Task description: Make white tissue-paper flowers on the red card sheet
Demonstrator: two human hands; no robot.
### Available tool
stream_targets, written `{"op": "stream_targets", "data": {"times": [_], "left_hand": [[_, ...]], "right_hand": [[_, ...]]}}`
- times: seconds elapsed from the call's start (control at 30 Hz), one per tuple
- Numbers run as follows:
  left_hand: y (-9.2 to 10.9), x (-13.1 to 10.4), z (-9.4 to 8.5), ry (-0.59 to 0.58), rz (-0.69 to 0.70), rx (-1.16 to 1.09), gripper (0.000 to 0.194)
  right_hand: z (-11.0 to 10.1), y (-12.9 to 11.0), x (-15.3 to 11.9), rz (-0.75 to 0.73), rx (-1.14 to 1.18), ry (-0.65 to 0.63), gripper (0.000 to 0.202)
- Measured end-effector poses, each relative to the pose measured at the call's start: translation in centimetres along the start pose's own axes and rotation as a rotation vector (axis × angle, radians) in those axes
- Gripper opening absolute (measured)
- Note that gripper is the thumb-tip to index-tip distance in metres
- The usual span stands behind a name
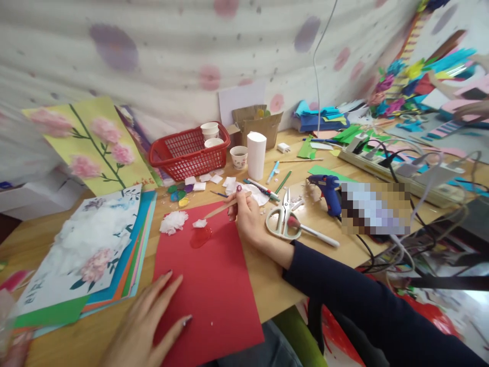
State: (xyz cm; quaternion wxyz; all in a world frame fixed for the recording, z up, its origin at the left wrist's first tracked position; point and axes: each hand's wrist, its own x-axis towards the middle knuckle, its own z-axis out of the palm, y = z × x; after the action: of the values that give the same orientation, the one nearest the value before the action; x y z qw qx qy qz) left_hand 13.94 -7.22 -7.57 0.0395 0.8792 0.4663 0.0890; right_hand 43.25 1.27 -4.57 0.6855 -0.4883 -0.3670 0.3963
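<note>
And the left hand (pixel 147 326) lies spread, gripping nothing, at eight o'clock on the red sheet (pixel 214 285), seemingly steadying it. Right hand (pixel 246 214) pinches the wooden stick (pixel 220 209) pen-fashion, likely for fine control, near the sheet's twelve! It points to eight, long axis eight-to-two, tip at white tissue (pixel 199 223).

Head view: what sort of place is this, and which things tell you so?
Probably a craft workspace: a red sheet, scissors and a blue glue gun lie on a wooden table.
</note>
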Motion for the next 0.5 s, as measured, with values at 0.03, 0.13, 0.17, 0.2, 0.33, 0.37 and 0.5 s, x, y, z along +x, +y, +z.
{"op": "stream_targets", "data": {"times": [0.03,0.13,0.17,0.2,0.33,0.37,0.5], "left_hand": [[0.4,-0.7,0.7,0.003,0.021,0.002,0.055],[1.6,-1.2,2.1,0.022,0.018,0.028,0.057],[2.0,-1.0,2.3,0.033,-0.004,0.042,0.058],[2.3,-0.6,2.4,0.044,-0.028,0.057,0.059],[3.8,1.3,2.1,0.064,-0.104,0.106,0.064],[4.0,1.8,2.0,0.061,-0.112,0.109,0.065],[4.1,2.9,1.4,0.025,-0.12,0.075,0.066]], "right_hand": [[0.0,0.0,0.0,0.007,0.002,-0.007,0.054],[0.0,0.0,0.0,0.033,0.009,-0.021,0.053],[0.0,0.0,0.0,0.038,0.009,-0.025,0.053],[0.0,0.1,0.1,0.039,0.011,-0.028,0.053],[0.0,0.5,0.3,0.027,0.028,-0.056,0.052],[-0.1,0.6,0.3,0.029,0.026,-0.069,0.052],[-0.1,0.9,0.5,0.048,0.02,-0.085,0.05]]}}
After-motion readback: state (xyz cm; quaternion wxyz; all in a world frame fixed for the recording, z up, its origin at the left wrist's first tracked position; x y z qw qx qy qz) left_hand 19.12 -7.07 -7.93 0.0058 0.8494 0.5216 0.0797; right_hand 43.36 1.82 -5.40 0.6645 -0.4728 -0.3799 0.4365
